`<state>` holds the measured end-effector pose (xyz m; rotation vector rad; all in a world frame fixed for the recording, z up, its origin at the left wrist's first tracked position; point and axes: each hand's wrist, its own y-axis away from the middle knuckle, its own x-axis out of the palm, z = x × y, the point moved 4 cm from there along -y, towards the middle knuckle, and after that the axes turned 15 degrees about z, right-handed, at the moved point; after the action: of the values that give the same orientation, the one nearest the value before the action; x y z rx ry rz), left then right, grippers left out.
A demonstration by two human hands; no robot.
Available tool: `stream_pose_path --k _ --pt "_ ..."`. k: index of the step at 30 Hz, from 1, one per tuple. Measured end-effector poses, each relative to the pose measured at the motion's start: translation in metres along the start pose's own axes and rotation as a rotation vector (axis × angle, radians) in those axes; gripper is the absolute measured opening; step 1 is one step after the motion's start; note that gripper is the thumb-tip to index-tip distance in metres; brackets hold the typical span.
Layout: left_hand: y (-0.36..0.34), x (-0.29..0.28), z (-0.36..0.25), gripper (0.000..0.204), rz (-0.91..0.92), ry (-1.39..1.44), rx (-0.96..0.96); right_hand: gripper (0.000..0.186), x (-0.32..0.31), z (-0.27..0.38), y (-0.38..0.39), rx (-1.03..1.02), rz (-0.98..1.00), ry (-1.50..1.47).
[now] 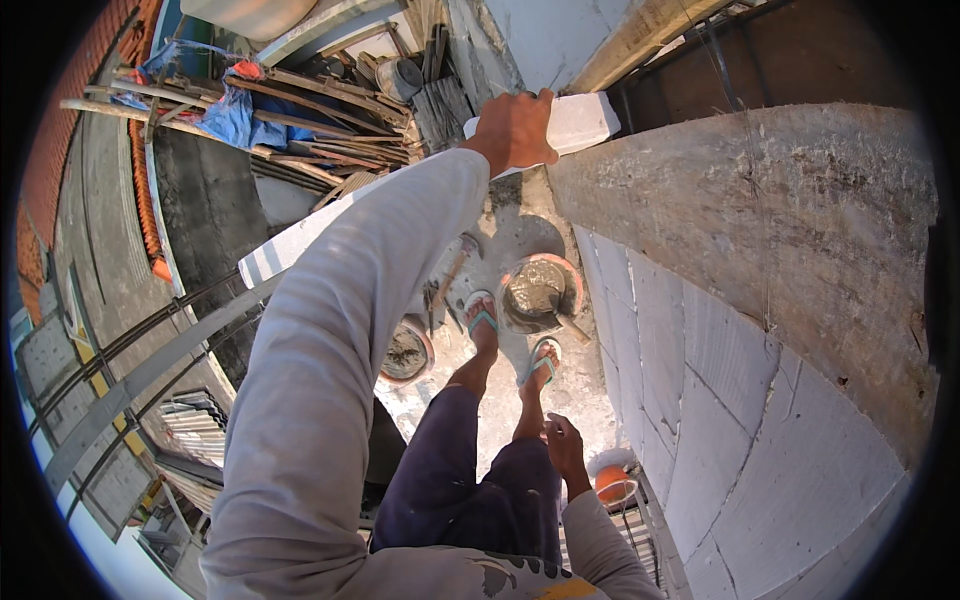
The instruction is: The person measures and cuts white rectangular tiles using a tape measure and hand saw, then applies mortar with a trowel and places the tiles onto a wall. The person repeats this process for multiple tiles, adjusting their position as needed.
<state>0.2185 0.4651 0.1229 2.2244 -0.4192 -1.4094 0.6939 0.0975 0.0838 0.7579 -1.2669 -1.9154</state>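
My left arm reaches up across the view, and my left hand (510,135) grips the white block (585,122), fingers over its upper edge. The block lies beside the upper end of a weathered board (760,190) that runs along the right wall. My right hand (565,450) hangs low by my right thigh, its fingers loosely curled and apart, with nothing visible in them. Below, a round tub of grey mortar (540,285) with a wooden-handled tool (570,326) sits by my sandalled feet. A second tub (405,355) is partly hidden by my left arm.
A wall of white blocks (730,420) rises on my right. At left are metal bars (150,330), a tiled roof (60,120) and a white ledge (270,255). Timber poles (330,110) with blue sheeting (225,115) lie beyond. An orange bucket (612,485) stands low by the wall.
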Motion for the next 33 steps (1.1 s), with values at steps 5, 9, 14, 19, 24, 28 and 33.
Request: stream_pose_path --k 5,9,14,19,24,28,33 --pt "-0.011 0.013 0.006 0.084 -0.001 -0.006 0.006 0.039 -0.001 -0.004 -0.002 0.0 -0.005 -0.02" --pt "-0.021 0.024 0.013 0.085 -0.006 -0.011 0.017 0.042 -0.001 -0.002 -0.003 0.035 -0.002 -0.022" --pt "-0.027 0.033 0.02 0.085 -0.034 -0.021 0.038 0.044 -0.002 0.001 -0.003 0.038 0.002 -0.031" --pt "-0.025 0.03 0.016 0.083 -0.058 -0.004 0.051 0.04 0.002 0.014 -0.001 0.062 0.01 -0.049" --pt "-0.021 0.021 0.007 0.075 -0.042 0.002 0.051 0.041 0.004 0.007 -0.006 0.054 0.013 -0.062" --pt "-0.021 0.02 0.006 0.071 -0.055 0.004 0.039 0.041 0.003 0.02 -0.005 0.04 0.011 -0.021" --pt "-0.026 0.026 0.005 0.071 -0.083 0.012 0.045 0.041 0.001 0.02 -0.01 0.03 -0.009 -0.048"
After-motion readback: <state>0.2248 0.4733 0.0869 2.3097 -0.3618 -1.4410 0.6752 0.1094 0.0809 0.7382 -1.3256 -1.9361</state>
